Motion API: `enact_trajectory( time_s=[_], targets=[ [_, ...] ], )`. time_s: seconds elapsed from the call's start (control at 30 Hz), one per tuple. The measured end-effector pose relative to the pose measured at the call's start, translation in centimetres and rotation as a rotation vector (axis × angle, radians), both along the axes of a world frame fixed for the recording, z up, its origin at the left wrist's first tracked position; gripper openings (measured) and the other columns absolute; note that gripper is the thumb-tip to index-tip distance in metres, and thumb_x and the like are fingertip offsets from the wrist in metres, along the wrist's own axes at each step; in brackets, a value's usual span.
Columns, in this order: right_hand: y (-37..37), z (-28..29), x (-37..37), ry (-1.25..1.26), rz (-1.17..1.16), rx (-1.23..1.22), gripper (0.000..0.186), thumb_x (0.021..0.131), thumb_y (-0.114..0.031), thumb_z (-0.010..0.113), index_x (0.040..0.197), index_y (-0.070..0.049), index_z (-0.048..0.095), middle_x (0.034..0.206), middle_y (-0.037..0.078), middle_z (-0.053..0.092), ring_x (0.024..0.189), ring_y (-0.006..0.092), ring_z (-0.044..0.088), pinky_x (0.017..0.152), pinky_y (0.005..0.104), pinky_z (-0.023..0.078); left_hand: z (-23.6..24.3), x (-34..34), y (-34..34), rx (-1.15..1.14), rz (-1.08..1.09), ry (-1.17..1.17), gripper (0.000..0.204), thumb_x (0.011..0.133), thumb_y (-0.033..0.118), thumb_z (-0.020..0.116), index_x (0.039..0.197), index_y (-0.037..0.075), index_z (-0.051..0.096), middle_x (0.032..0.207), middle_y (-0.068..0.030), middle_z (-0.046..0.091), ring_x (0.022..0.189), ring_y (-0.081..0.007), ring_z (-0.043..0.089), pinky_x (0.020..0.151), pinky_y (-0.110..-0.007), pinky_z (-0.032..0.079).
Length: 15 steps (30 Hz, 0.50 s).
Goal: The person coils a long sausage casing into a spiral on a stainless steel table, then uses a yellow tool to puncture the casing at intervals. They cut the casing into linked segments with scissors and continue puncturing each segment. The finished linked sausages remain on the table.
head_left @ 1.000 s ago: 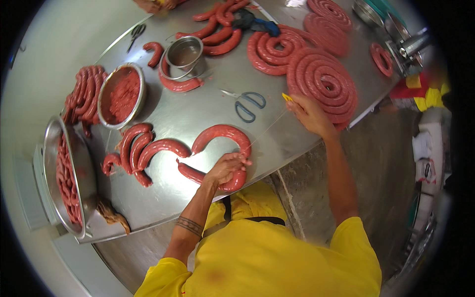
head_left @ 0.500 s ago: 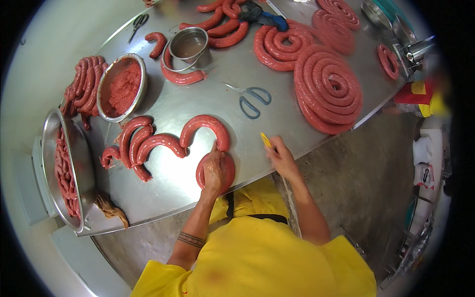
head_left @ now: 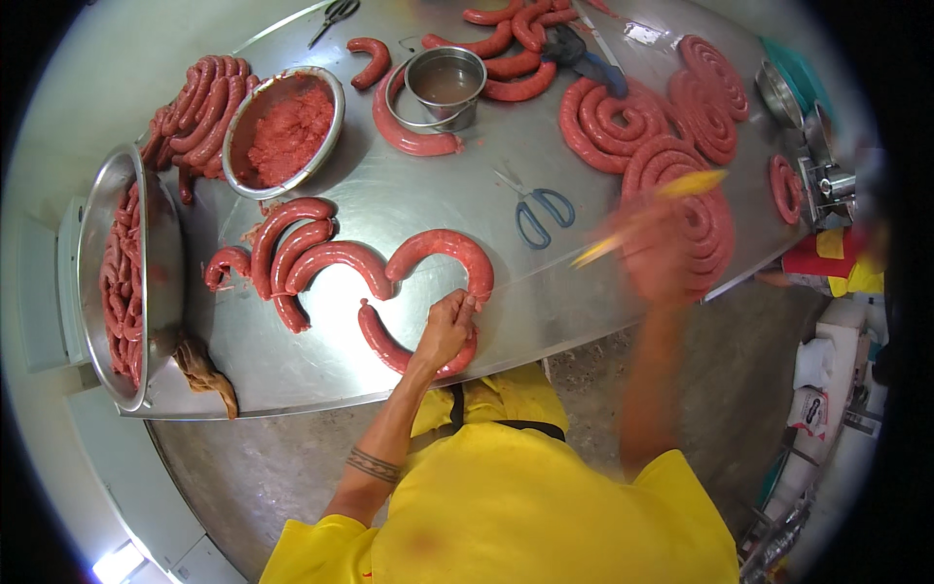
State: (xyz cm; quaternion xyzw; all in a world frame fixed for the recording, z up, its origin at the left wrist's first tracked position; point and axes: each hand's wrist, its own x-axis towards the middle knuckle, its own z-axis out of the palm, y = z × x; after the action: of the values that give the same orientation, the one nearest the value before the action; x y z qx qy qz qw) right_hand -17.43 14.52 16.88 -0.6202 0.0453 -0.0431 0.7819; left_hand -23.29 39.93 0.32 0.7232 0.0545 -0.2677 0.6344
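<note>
My left hand (head_left: 448,326) is closed at the table's near edge, pinching a red sausage (head_left: 443,255) where two curved links meet. The upper link arches away from my fingers; the lower link (head_left: 381,338) bends round to the left, partly hidden by my hand and wrist. To the right, my right hand (head_left: 664,255) is smeared by motion over the big sausage coil (head_left: 702,226). A slim yellow tool (head_left: 693,184) shows on both sides of it; its exact kind is blurred. Scissors with blue-grey handles (head_left: 545,216) lie between my hands, blades apart.
Several finished links (head_left: 292,243) lie left of my hand. Beyond are a bowl of red minced meat (head_left: 336,127), a small metal pot of liquid (head_left: 477,92) and more sausage coils (head_left: 603,122). A large steel bowl (head_left: 161,253) stands at the left edge. Another person (head_left: 856,277) is at the right.
My right hand has swung away to the right with the yellow tool. My left hand now pinches the joint between links, and the lower link has opened into a curve. The view has shifted.
</note>
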Motion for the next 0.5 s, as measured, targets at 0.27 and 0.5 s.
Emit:
enact_trajectory(
  time_s=[0.27, 0.5],
  targets=[
    [-18.9, 2.0, -3.7, -0.096, -0.306, 0.241, 0.020, 0.107, -0.031, 0.053, 0.096, -0.014, 0.055, 0.074, -0.009, 0.045, 0.059, 0.0028, 0.037, 0.055, 0.0173, 0.033, 0.0, 0.5, -0.7, 0.418, -0.143, -0.505, 0.006, 0.094, 0.002, 0.055, 0.098, -0.002, 0.058, 0.079, -0.0259, 0.065, 0.075, -0.0444, 0.066, 0.065, -0.046, 0.052],
    [-11.9, -9.4, -16.8, 1.147, 0.161, -0.225, 0.025, 0.103, -0.020, 0.055, 0.125, -0.010, 0.051, 0.096, 0.000, 0.057, 0.077, 0.0124, 0.056, 0.069, 0.0268, 0.047, -3.1, 0.8, 1.7, -0.499, 0.352, 0.463, 0.012, 0.103, 0.013, 0.051, 0.098, 0.005, 0.058, 0.105, -0.0132, 0.072, 0.081, -0.0256, 0.069, 0.071, -0.033, 0.054]
  ],
)
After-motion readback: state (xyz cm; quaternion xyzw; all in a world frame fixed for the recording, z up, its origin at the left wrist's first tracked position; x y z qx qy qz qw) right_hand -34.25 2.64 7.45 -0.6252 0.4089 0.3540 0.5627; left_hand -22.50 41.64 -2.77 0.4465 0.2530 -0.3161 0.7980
